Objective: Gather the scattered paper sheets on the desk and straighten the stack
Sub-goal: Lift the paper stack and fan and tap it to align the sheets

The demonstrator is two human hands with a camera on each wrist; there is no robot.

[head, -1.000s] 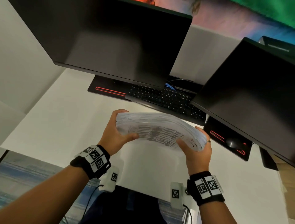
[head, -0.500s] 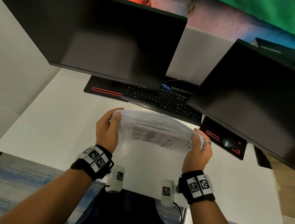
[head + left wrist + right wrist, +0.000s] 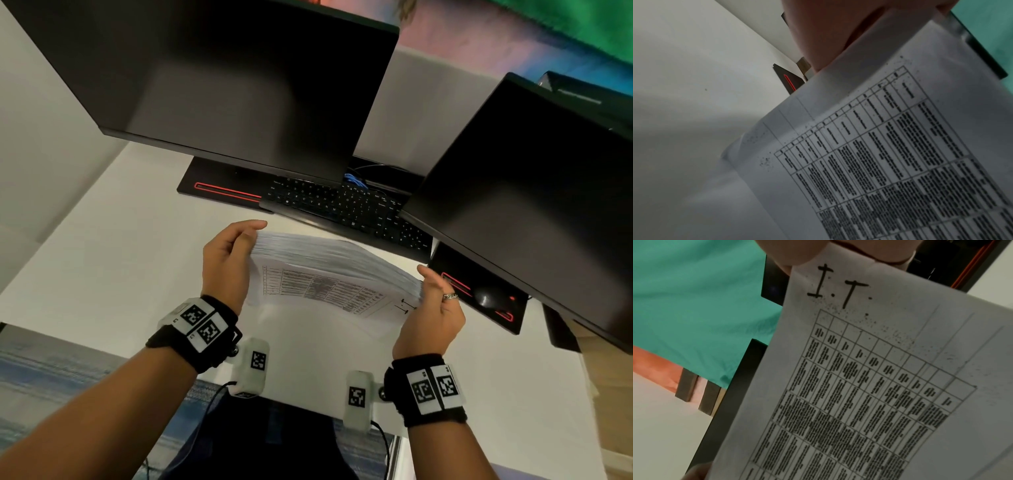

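Note:
A thick stack of white paper sheets (image 3: pixel 329 284) stands on its long edge over the white desk (image 3: pixel 102 257), tilted toward me, with a printed table on the front sheet. My left hand (image 3: pixel 224 263) grips its left end, fingers curled behind the top corner. At the right end, my right hand (image 3: pixel 435 308) grips the stack with its fingers up against the side edges. The sheet edges along the top are fanned unevenly. The left wrist view shows the printed sheet (image 3: pixel 879 146) under my left hand (image 3: pixel 828 32). In the right wrist view, my right hand (image 3: pixel 797 249) pinches the same sheet (image 3: pixel 869 378).
Two dark monitors (image 3: pixel 239 78) (image 3: pixel 534 192) hang over the back of the desk. A black keyboard (image 3: pixel 342 205) lies just behind the stack. A mouse (image 3: pixel 486 298) sits on a black red-trimmed pad (image 3: pixel 507 322) to the right. The desk's front edge is near my wrists.
The stack has tipped more upright and moved slightly lower. My left thumb has left the front sheet and the hand now flanks the left end. The right hand shifted to the stack's right edge.

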